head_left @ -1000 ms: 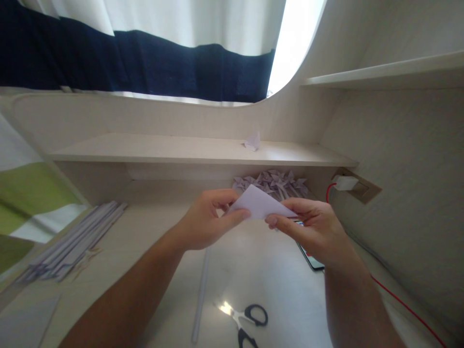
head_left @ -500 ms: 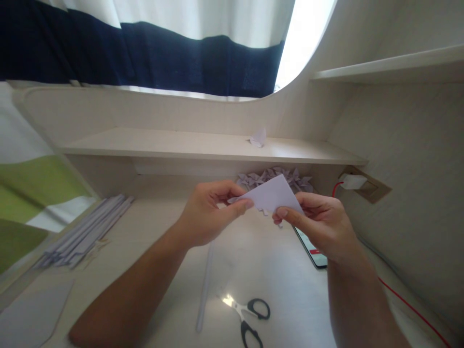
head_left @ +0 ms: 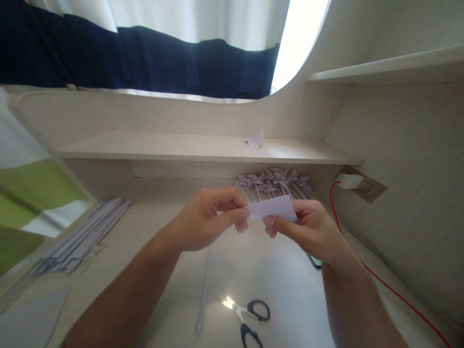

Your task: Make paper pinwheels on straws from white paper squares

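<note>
Both hands pinched the paper [head_left: 271,209], left hand [head_left: 210,217] and right hand [head_left: 308,227]; its earlier raised triangle had flattened into a narrower folded piece.

Matt lilac paper piece [head_left: 272,209]; glossy pale laminate desk [head_left: 275,270].

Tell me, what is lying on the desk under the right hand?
Under the right hand only a dark corner of a phone shows on the desk; the hand covers the rest. A red cable runs beside it.
</note>
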Demonstrator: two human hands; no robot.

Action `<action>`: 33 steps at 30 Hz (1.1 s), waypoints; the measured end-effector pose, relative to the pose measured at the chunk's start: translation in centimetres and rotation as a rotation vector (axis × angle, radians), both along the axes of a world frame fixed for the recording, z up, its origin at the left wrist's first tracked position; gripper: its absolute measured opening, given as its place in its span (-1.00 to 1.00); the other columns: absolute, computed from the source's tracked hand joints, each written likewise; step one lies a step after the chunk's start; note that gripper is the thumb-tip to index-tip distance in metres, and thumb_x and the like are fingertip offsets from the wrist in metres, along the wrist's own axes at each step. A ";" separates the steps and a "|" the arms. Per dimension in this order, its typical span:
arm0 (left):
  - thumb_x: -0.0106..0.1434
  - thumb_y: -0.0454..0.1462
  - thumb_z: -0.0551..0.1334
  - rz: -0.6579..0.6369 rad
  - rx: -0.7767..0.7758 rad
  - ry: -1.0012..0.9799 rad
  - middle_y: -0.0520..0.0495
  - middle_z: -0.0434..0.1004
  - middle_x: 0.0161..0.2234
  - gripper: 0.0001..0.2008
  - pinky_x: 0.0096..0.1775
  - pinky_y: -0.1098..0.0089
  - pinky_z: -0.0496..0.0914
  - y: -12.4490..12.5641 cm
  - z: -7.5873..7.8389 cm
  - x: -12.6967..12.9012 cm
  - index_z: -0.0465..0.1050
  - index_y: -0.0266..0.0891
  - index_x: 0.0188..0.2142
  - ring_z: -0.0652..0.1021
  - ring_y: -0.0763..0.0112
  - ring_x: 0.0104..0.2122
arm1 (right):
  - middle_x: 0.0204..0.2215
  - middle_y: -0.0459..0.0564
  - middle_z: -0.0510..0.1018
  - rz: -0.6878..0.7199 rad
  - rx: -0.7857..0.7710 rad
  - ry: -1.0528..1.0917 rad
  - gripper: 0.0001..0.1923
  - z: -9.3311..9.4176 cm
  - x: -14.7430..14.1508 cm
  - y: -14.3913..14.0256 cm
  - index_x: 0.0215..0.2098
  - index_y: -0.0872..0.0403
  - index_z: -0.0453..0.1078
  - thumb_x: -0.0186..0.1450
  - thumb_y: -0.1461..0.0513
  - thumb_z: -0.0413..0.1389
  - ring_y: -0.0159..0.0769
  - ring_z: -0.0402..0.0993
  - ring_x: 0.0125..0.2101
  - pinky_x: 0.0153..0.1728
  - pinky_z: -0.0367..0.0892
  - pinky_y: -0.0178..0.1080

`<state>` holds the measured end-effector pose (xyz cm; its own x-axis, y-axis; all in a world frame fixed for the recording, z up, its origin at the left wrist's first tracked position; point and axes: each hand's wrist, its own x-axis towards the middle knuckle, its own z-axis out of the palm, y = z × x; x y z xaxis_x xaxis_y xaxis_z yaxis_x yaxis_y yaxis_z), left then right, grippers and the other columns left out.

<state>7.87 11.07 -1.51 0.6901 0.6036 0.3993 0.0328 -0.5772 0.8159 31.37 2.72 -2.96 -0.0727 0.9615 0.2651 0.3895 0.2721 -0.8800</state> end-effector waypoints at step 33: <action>0.26 -0.19 0.42 0.088 -0.121 -0.205 -0.07 0.62 -0.57 -0.71 -0.44 0.46 0.39 3.3 -2.1 0.5 0.59 -0.29 -0.54 0.54 0.45 -0.54 | -0.39 0.06 0.72 0.103 -0.086 0.041 -0.66 -0.3 1.3 0.6 -0.32 0.13 0.66 0.39 0.03 0.26 -0.23 0.65 -0.36 -0.25 0.53 -0.23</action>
<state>8.35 14.40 -3.63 0.5448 0.7094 0.4471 -0.0953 -0.4774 0.8735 32.62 3.33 -3.24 -0.1628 0.9688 0.1870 0.3268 0.2318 -0.9162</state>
